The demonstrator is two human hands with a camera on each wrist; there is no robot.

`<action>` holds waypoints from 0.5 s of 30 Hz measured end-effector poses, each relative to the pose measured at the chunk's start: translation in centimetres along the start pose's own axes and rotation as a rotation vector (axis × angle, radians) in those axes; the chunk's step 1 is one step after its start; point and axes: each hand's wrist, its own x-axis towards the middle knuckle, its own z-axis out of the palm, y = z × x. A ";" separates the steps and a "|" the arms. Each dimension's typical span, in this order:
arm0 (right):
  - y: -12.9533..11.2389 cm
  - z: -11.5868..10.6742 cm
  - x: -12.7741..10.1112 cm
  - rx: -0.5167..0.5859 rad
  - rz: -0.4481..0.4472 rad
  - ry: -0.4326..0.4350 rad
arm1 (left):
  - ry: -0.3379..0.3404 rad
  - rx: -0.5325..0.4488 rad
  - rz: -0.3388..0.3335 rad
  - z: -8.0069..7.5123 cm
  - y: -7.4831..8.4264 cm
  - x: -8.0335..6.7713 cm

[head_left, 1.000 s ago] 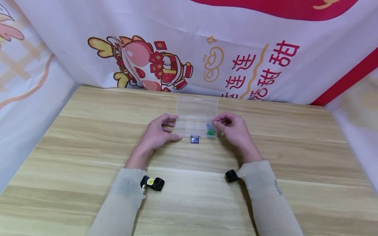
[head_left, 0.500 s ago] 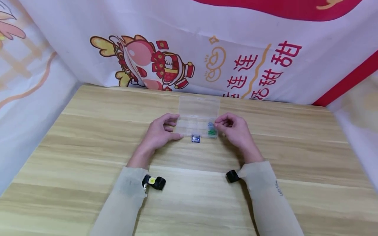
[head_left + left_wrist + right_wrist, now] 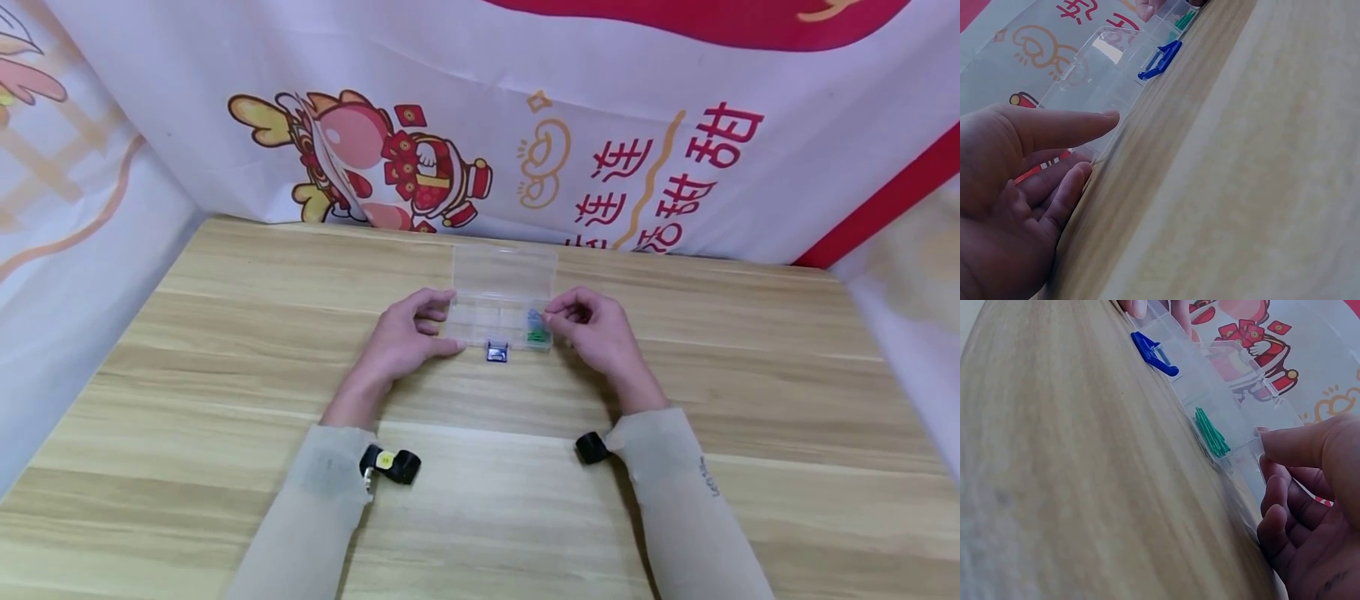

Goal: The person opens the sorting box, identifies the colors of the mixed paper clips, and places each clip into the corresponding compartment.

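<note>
Left grip: the left hand (image 3: 405,333) is bracing the left end of the clear compartment box (image 3: 498,321), thumb along the near edge and fingers loosely curled at the end wall; in the left wrist view the fingers (image 3: 1069,128) are lying nearly straight against the plastic, pressing rather than clamping.

Right grip: the right hand (image 3: 592,329) is sitting at the box's right end, thumb and forefinger drawn together above the rightmost compartment; whether something tiny is being pinched between them cannot be told.

Why held so: judging from the pose, the left hand is keeping the light box from sliding on the worktop (image 3: 225,375) while the right is working over the compartments.

Box relative to grips: it is lying flat between the two hands, touching the left one, its lid (image 3: 504,267) lying open away from the person, and its blue latch (image 3: 496,353) is pointing toward the person.

Contents: green pieces (image 3: 1211,432) are lying in the right-end compartment, just beside the right fingertips (image 3: 1269,440); something bluish is sitting behind them.

Surroundings: a printed banner (image 3: 450,150) is hanging behind the worktop.
</note>
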 end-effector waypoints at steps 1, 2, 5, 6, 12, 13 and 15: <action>0.0 0.0 0.0 0.002 0.000 0.001 | 0.000 0.003 -0.001 0.0 0.0 0.0; 0.0 0.0 0.0 0.005 0.001 0.001 | 0.000 0.007 -0.001 0.0 0.0 0.0; 0.0 -0.1 -0.1 0.007 0.001 0.002 | 0.000 0.017 -0.003 0.0 0.1 -0.1; 0.0 -0.1 -0.1 0.008 0.001 0.002 | 0.000 0.019 -0.003 0.0 0.1 -0.1; 0.1 -0.1 0.0 0.008 -0.003 -0.003 | -0.001 0.014 -0.004 0.0 0.1 -0.2; 0.1 -0.1 0.0 0.007 -0.004 -0.003 | -0.001 0.010 -0.002 0.0 0.0 -0.2; 0.1 0.0 0.0 0.007 -0.006 -0.004 | 0.000 0.003 0.004 0.1 -0.1 -0.2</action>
